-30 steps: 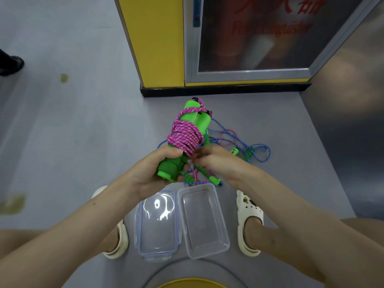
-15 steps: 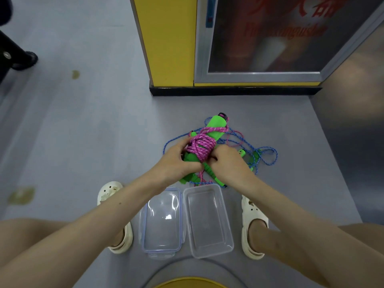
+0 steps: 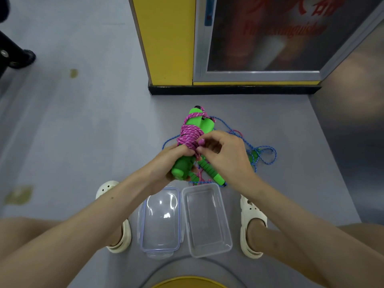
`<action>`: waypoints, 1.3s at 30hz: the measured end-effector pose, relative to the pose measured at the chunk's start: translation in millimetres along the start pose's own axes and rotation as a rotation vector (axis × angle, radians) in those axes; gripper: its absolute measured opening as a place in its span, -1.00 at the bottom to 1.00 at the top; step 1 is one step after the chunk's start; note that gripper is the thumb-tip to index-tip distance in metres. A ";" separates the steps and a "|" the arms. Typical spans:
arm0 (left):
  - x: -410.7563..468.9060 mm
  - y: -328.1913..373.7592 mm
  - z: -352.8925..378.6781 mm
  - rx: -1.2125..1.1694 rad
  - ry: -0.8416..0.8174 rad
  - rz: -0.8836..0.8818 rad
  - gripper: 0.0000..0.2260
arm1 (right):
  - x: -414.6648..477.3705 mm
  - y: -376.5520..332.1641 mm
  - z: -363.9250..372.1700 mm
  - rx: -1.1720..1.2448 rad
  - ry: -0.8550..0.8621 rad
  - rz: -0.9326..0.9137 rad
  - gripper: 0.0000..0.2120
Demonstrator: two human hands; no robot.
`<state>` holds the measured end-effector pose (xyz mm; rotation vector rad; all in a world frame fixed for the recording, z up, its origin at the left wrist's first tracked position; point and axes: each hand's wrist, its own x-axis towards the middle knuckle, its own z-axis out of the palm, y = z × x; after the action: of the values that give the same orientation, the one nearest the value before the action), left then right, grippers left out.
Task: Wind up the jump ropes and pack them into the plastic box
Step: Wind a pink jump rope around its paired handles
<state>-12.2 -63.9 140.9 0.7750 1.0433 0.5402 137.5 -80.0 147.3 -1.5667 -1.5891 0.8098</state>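
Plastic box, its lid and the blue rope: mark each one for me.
plastic box (image 3: 206, 221), head view, bare bottom.
lid (image 3: 160, 221), head view, clear middle panel.
blue rope (image 3: 275, 155), head view, rightmost loop.

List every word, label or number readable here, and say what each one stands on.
"Fire Extinguisher": red letters on the cabinet's glass door, blurred, so read with some doubt.
Above it, red Chinese characters: cut off by the top edge and blurred, unreadable.
On the door's metal frame, a blue label: too small to read.
No text visible on the pink jump rope, plastic box or lid.
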 end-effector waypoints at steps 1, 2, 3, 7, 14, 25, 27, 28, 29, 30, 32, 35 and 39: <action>-0.3 -0.2 0.4 -0.015 -0.011 -0.007 -0.86 | 1.3 -0.2 -1.2 0.009 -0.001 -0.010 -0.87; -0.7 -0.1 0.8 -0.024 -0.025 -0.013 -0.87 | 2.8 -0.1 -2.6 0.020 -0.002 -0.010 -0.89; -0.6 -0.1 0.8 -0.023 -0.039 -0.015 -0.85 | 3.6 0.2 -4.5 0.039 -0.007 -0.004 -0.91; -1.5 7.7 -0.4 0.023 -0.058 0.000 -0.80 | 2.9 -0.1 -8.9 0.156 -0.036 0.034 -0.95; -0.5 13.5 -2.0 0.019 -0.060 0.007 -0.70 | 5.7 0.9 -11.8 0.098 0.041 0.084 -0.99; -8.5 -6.2 16.0 -0.128 -0.235 -0.053 -0.61 | 16.4 -3.5 -3.9 0.975 0.172 0.679 -0.60; -7.9 -8.4 17.5 -0.069 -0.221 -0.065 -0.63 | 19.4 -0.6 -7.6 0.923 0.152 0.691 -0.77; -7.4 -9.3 16.8 0.002 -0.187 -0.062 -0.64 | 20.8 2.0 -9.1 0.851 0.165 0.659 -0.80; -6.4 -10.5 16.0 0.072 -0.142 -0.053 -0.65 | 22.2 4.7 -10.3 0.762 0.179 0.614 -0.81; -5.4 -12.1 15.4 0.123 -0.101 -0.036 -0.65 | 22.9 6.4 -11.1 0.684 0.190 0.566 -0.81; -5.0 -14.3 15.7 0.183 -0.066 0.014 -0.65 | 22.5 8.0 -10.5 0.635 0.191 0.537 -0.84; -5.9 -13.4 15.9 0.246 -0.094 0.050 -0.66 | 20.6 10.4 -9.4 0.675 0.165 0.591 -0.82; -8.2 -7.7 10.0 0.192 -0.191 0.062 -0.70 | 21.7 7.4 -15.7 0.843 0.137 0.681 -0.83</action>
<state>-6.2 -77.6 142.3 1.0110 0.9043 0.4132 155.4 -59.0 150.8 -1.4355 -0.4374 1.4504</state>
